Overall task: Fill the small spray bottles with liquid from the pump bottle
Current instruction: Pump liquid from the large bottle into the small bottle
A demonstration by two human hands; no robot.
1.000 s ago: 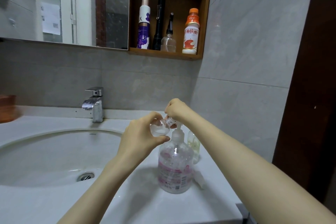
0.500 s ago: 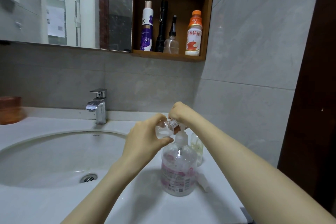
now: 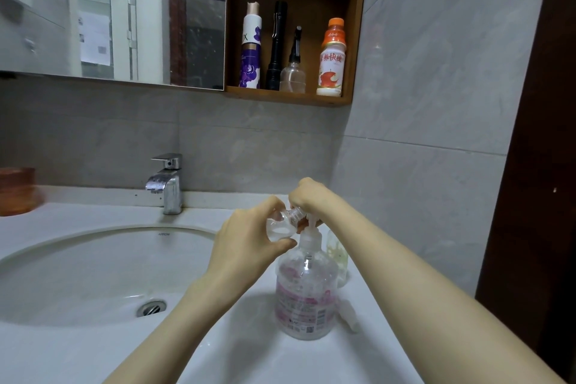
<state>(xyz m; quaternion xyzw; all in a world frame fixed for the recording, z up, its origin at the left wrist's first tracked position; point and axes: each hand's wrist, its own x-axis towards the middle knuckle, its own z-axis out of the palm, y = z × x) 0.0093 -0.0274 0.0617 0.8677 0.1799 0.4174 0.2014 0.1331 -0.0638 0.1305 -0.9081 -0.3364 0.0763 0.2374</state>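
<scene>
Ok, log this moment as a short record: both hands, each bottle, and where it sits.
left hand: holds the small clear bottle, tilted, neck toward the pump spout
right hand: fingers curled over the head of the pump bottle
pump bottle: upright on the counter, right of the sink
second small bottle: stands behind the pump bottle, untouched
fill of held bottle: looks low, hard to tell
</scene>
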